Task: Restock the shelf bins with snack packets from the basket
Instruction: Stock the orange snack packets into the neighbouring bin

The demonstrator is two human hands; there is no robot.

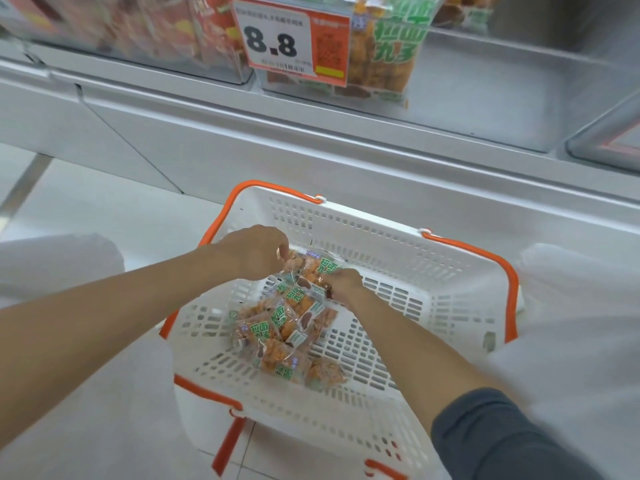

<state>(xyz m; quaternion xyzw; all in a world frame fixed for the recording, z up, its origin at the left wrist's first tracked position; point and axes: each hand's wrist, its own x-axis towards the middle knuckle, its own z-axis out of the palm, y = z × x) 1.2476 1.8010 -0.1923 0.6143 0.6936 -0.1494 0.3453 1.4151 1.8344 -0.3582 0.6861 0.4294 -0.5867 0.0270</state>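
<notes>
Head view, nearest first: we see a dark sleeve point(502, 441) on the right forearm, which reaches forward over the near wall of the white basket point(311, 424). The basket stands on the pale floor point(104, 375) in front of the shelving and has orange handles point(485, 258) at its rim. On the basket bottom lies a loose heap of snack packets point(277, 344), clear wrappers with orange contents and green print.

Just beyond the heap, the right hand point(344, 284) holds the right side of a raised bunch point(306, 268) of the same packets, its fingers point(334, 277) clenched on the wrappers. The left hand point(252, 252), on a bare forearm, grasps the bunch from the left, fingers point(282, 251) pinching a wrapper edge. The bunch is inside the basket, just above the heap. We cannot tell whether it touches the top loose packets.

Farther up, a clear shelf bin point(450, 98) holds a large packet with matching green print point(381, 53), partly behind a price tag point(291, 39) reading 8.8. The bin to its left holds red packets point(156, 29).

We judge the step in hand to be gathering a handful for transfer. To do it well:
1. Close both hands under the bunch, not only on wrapper edges, since slick film is likely to slip.
2. Lift straight up until the bunch clears the far basket wall.
3. Carry it to the bin with the matching green print, not the red one.
4. Lower it behind the price tag before letting go.
</notes>
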